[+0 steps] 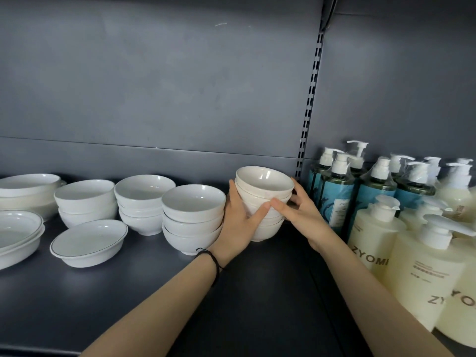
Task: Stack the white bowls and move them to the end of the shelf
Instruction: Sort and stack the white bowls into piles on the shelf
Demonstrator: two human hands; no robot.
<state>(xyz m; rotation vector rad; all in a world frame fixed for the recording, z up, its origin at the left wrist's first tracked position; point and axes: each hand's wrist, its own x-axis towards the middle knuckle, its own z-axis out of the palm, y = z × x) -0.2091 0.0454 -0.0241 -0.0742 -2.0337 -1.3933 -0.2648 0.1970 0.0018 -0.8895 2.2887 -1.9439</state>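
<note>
Step in hand: transfer of the held stack of white bowls (265, 181) to the right end of the shelf (154, 292). The left hand (238, 225) and right hand (298, 213) grip the stack from opposite sides, fingers curled round the bowl walls, thumbs meeting across the front. The stack is roughly upright, close to the slotted upright (307, 119) and near the teal pump bottles (334, 199). Whether its foot touches the shelf cannot be told. Three further bowl stacks (193, 217) stand to the left. Next move, as judged: seat the stack flat, release both hands evenly, and avoid knocking the bottles.
</note>
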